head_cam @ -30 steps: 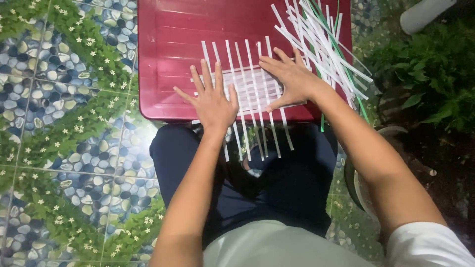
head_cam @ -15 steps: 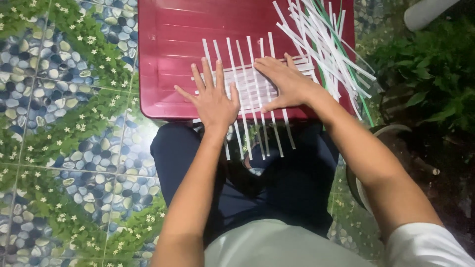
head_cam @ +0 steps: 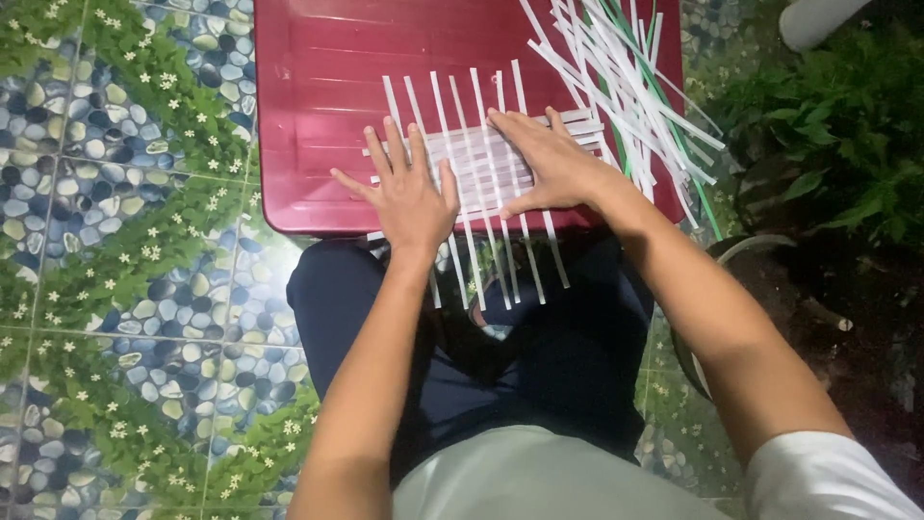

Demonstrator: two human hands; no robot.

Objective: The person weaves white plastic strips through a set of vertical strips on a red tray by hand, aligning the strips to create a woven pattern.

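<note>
Head view looks straight down on a dark red plastic surface (head_cam: 318, 106) that fills the upper middle of the frame, its near edge just above the person's dark blue trousers (head_cam: 568, 356). In the upper right of the frame a loose heap of white strips (head_cam: 626, 87), with a few green ones among them, lies fanned across the red top and hangs over its right edge. Further right stand green leafy plants (head_cam: 837, 125), and below them the rim of a round pot (head_cam: 731, 252) shows beside the right forearm. The floor (head_cam: 115, 250) on the left of the frame is tiled with a pebble and leaf pattern. At the centre of the frame lies a woven mat of white strips (head_cam: 481, 169): upright strips crossed by level ones, with the upright ends reaching past the near edge of the red top and over the lap. The left hand (head_cam: 409, 197) lies flat on the mat's left part, fingers (head_cam: 397, 144) spread apart and pointing toward the top of the frame, palm pressing down. The right hand (head_cam: 549, 164) lies flat on the mat's right part, its fingers together and pointing left across the level strips. Both hands cover much of the weave, so its middle rows show only in the gap between them. Neither hand grips anything.
</note>
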